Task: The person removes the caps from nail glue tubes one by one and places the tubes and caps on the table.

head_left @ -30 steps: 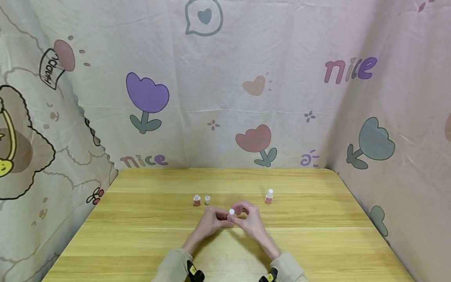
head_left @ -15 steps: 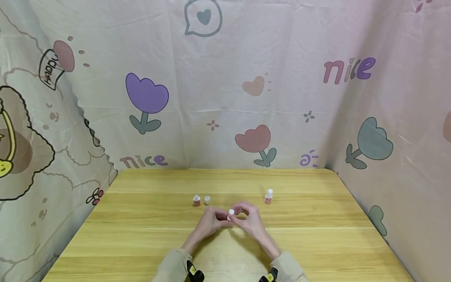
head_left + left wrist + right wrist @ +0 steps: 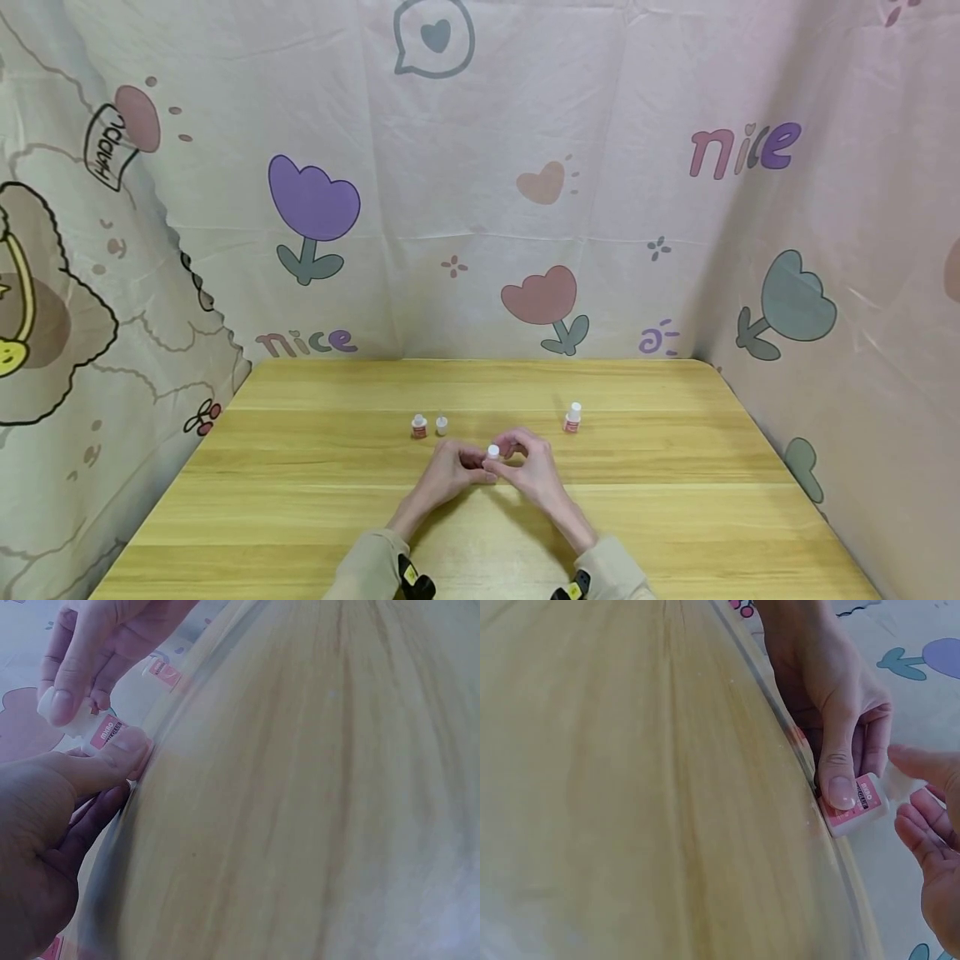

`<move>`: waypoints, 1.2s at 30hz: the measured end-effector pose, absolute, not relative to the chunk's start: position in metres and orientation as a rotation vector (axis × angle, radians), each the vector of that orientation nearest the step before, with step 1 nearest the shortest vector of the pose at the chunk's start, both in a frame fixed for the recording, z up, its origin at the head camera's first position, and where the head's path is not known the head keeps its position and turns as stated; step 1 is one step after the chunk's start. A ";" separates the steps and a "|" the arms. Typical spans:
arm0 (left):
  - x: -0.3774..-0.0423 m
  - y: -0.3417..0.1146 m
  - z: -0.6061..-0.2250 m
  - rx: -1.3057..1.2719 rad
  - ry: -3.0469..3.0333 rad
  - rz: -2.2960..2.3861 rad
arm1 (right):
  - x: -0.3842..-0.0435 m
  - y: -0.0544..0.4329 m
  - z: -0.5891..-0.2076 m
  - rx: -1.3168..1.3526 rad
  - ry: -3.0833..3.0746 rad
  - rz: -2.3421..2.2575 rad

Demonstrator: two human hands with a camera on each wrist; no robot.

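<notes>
A small white glue bottle with a pink label [image 3: 853, 808] stands between both hands at the middle of the table. My left hand [image 3: 447, 477] grips its body between thumb and fingers, the thumb lying over the label. From the other side my right hand [image 3: 529, 468] pinches the bottle's white cap [image 3: 492, 451] with thumb and index finger. In the left wrist view the cap sits at the top of the bottle, partly covered by the right thumb. The bottle's base is close to the tabletop.
Left of centre, a similar bottle without its cap [image 3: 419, 428] stands on the wooden table [image 3: 300, 500]. Next to it is a white cap [image 3: 442, 428], upside down with a thin stem pointing up. A capped bottle [image 3: 573, 418] stands farther right. A patterned curtain [image 3: 465, 167] hangs behind.
Both hands stay on the bottle in the same place, with only slight movement of the right hand's fingers at the cap. The other bottles have not moved.
</notes>
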State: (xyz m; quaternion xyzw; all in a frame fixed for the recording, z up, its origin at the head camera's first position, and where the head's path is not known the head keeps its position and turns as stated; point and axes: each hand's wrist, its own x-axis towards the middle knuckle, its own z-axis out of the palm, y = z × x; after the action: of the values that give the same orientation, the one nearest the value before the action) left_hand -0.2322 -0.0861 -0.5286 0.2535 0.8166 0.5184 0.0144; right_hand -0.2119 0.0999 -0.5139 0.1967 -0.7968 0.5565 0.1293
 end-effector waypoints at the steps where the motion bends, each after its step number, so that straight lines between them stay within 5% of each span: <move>1: -0.232 -0.086 -0.529 0.789 2.541 1.615 | -0.212 0.100 -0.514 0.568 -2.320 1.606; 36: -0.232 -0.085 -0.528 0.767 2.534 1.628 | -0.193 0.100 -0.479 0.705 -2.282 1.691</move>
State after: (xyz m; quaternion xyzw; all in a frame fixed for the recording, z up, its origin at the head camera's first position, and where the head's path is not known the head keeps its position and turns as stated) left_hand -0.2323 -0.0849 -0.5278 0.2466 0.8153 0.5236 0.0168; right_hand -0.1935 0.1003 -0.4794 0.2396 -0.7753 0.5745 0.1075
